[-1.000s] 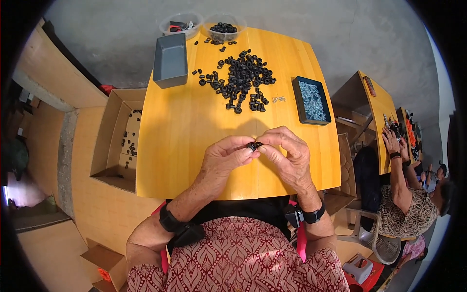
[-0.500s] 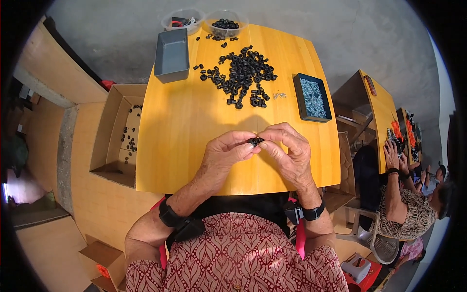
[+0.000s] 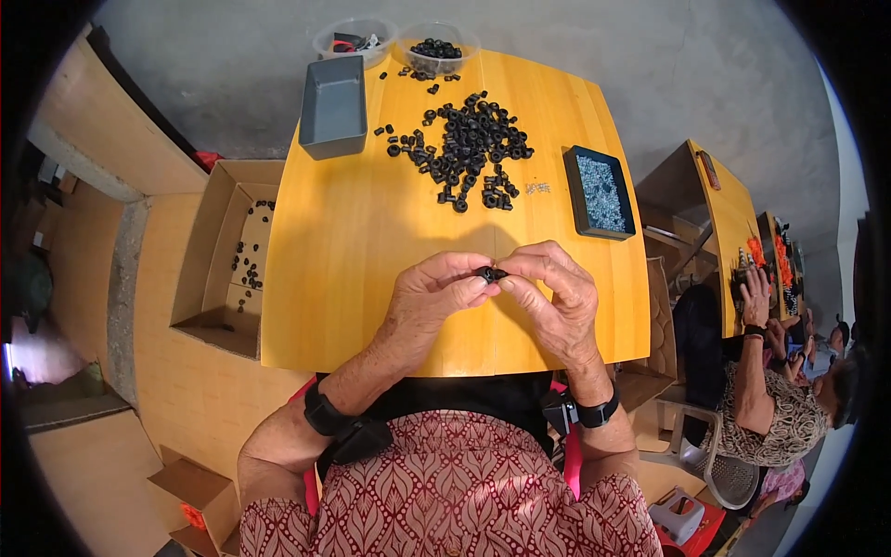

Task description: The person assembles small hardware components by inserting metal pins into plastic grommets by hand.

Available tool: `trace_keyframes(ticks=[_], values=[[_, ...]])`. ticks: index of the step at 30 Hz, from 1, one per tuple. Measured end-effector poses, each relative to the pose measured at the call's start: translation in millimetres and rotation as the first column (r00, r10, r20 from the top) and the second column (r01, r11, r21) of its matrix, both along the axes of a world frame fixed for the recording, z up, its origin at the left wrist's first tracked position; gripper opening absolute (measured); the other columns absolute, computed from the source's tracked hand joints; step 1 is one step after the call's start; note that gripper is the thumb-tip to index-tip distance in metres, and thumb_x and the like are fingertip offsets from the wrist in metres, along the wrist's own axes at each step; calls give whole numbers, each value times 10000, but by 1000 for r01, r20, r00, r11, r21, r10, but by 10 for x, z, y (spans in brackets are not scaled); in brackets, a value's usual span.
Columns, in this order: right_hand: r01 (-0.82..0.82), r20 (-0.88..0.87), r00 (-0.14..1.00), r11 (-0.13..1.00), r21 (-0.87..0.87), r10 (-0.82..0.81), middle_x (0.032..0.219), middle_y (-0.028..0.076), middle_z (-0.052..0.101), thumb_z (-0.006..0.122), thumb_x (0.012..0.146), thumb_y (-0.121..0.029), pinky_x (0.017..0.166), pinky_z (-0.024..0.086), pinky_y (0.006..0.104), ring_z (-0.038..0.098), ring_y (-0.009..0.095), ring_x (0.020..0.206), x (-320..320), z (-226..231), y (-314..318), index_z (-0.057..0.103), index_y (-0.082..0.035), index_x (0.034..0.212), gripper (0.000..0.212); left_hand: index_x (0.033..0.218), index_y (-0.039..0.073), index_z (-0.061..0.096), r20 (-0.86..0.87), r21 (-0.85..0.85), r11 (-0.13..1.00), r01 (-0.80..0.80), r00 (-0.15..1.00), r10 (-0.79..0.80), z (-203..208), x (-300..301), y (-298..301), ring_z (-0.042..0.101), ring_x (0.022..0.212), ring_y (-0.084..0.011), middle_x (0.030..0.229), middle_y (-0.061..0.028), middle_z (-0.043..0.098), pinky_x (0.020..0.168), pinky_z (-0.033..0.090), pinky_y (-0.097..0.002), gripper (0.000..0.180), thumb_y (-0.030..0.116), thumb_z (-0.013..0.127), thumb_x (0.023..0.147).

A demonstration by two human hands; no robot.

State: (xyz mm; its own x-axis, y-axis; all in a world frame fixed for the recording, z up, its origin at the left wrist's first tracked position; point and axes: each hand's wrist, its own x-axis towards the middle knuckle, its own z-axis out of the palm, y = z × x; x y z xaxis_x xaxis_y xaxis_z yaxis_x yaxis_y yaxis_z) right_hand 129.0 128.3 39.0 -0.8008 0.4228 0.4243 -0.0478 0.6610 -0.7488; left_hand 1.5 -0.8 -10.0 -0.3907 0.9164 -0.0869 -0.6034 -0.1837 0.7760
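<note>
Over the near half of the table, my left hand is closed, thumb and fingers pinching a small black ring-like plastic part. From the other side my right hand pinches at the same part with thumb and index finger. The fingertips of both hands nearly meet there. Whether the right fingers also hold a second tiny piece is hidden. Beyond the hands lies a loose heap of black plastic parts, some ring-shaped. Several tiny silvery pieces lie at its right edge.
A black tray of small silvery pieces stands at right. At the back left are a grey bin and two clear bowls. An open cardboard box with black parts adjoins the table's left side. Another person works at right.
Both hands stay pinched together, and the black part has turned slightly between the fingers. The view has shifted a little. At right, the other person's hand has lifted.
</note>
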Motion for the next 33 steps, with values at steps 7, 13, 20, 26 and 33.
trace_keyframes(ticks=[7,13,20,26,33], values=[[4,16,1000,998,63,-5,919,101,653,730,803,-2,725,527,305,639,216,837,6,4,1,704,-13,979,179,1171,-11,622,-14,-3,1000,7,1000,-7,3,17,-13,657,989,-151,1059,-98,685,883,516,-275,247,78,620,941],[10,18,1000,994,104,-12,899,105,656,734,792,-8,713,524,322,636,234,820,-10,-41,-18,706,-21,975,186,1166,-15,618,-2,-50,999,1,1000,-1,-29,38,-30,660,975,-150,1060,-94,683,872,520,-271,241,75,617,942],[69,-50,997,973,221,-59,871,113,663,740,775,-12,696,516,345,627,262,791,-31,-152,-80,701,-8,987,215,1171,1,614,-76,-31,1000,3,997,-5,-35,13,-25,654,969,-133,1052,-68,680,852,526,-257,241,97,615,950],[78,-65,996,968,238,-64,899,120,663,745,772,-12,716,509,338,623,256,811,19,-221,-109,701,-1,996,228,1146,19,618,-21,-87,996,10,1000,-12,-69,53,-40,654,956,-124,1047,-64,679,866,526,-262,216,109,619,949],[45,-19,999,992,-115,-48,937,108,667,736,796,-24,739,512,318,621,238,828,64,-271,-67,706,-15,1006,212,1141,20,618,-36,-122,991,60,997,-65,-45,75,-25,665,973,-151,1047,-79,678,867,534,-279,210,103,621,948]])
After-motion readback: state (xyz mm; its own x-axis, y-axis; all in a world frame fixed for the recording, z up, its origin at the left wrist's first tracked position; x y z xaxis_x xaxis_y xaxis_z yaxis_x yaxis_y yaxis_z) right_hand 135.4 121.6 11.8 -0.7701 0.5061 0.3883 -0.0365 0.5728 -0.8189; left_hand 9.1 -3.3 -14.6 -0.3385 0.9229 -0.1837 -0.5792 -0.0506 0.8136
